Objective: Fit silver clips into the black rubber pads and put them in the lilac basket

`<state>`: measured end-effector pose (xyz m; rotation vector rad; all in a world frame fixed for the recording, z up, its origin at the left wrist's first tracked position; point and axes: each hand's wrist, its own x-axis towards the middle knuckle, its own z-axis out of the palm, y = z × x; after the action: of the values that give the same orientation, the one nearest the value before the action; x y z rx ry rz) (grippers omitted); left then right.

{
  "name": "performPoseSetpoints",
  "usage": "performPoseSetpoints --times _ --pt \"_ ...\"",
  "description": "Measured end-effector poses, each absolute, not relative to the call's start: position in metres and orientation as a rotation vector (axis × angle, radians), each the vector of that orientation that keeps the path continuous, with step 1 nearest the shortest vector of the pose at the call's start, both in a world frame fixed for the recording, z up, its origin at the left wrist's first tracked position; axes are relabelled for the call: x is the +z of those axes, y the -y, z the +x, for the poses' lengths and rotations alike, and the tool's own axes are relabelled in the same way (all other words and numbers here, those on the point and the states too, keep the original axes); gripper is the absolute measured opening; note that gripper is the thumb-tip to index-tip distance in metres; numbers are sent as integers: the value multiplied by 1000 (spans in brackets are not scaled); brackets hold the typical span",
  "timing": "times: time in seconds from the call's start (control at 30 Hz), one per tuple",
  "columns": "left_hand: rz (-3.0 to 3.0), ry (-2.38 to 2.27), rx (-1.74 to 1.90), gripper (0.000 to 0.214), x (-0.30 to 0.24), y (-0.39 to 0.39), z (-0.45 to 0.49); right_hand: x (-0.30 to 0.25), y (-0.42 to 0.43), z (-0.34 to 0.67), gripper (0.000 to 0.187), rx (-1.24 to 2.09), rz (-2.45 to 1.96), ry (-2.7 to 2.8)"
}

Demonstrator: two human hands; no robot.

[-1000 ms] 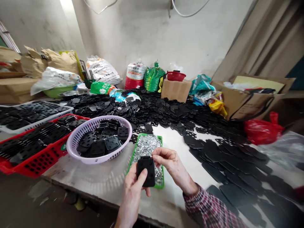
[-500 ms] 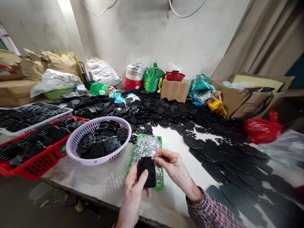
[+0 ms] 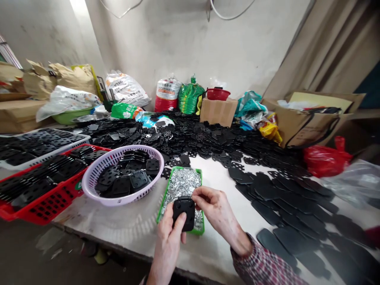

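Black perforated plate: where does it lie? Lifted off the bench, over the near end of a green tray; its lower edge overlaps the tray in this view.

Which hand bears it? Left hand; grip closed, thumb pressed on the plate's face, fingers behind it.

And the right hand? Fingertips pressed together at the plate's upper right corner; whether they pinch some small piece there is too small to tell; plaid sleeve at the wrist.

What surrounds them? Silvery metal clips fill the tray; lilac plastic basket of stacked plates stands to the left, beside a red crate; loose black plates lie spread over the bench to the right; a dense heap lies farther back.
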<state>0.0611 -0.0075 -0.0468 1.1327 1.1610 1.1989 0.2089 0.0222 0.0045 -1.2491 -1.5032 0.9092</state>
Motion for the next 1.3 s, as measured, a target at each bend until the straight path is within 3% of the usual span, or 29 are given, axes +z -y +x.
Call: performPoseSetpoints --times 0.2,0.33,0.43,0.57,0.77,0.9,1.03,1.13,1.3 --pt "1044 -1179 1244 44 -52 12 62 -2 -17 203 17 891 -1183 1483" --pt "664 -986 1330 53 -43 13 69 -13 -8 195 25 821 -1121 1342" --pt "554 -723 1295 39 -35 13 69 -22 -4 195 33 893 -1090 1259" --pt "558 -556 1220 27 -43 14 60 -27 -2 198 30 982 -990 1294" --pt "564 -461 1236 46 -55 15 49 -19 3 194 30 877 -976 1548" --pt "640 -548 1309 51 -45 10 38 -12 -13 202 40 769 -992 1625" --pt "668 -759 1423 52 -38 6 26 -13 -36 208 18 459 -1342 2027" --pt "724 -887 1476 53 -38 6 24 -19 -43 196 19 206 -1535 2416" --pt "873 -1134 1482 62 -38 5 24 -29 -43 184 19 110 -1555 2453"
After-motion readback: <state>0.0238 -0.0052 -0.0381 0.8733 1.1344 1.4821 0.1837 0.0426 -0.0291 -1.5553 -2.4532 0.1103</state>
